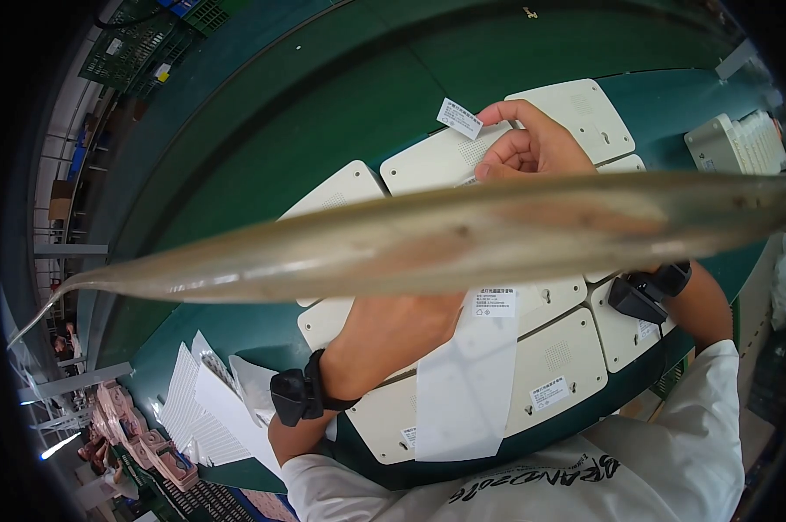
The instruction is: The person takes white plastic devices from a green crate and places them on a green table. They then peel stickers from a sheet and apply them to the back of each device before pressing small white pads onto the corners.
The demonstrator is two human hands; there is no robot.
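My right hand (545,143) is at the far side of a group of cream plastic housings (445,161). Its fingers are curled, and a small white printed label (460,118) is held at the index fingertip. The thumb rests low over a housing. My left hand (406,326) lies over the nearer housings, its fingers hidden behind a blurred, shiny, translucent band (410,239) that crosses the view close up. Beside it, a translucent backing strip (467,396) bears a label (495,303) at its upper end. A near housing (567,365) carries a similar label (549,393).
A stack of cream housings (737,143) stands at the right on the green table (671,100). White sheets (210,404) lie at the left. A green conveyor belt (323,96) runs beyond the table. Green crates (136,56) stand far left; pinkish parts (145,435) sit lower left.
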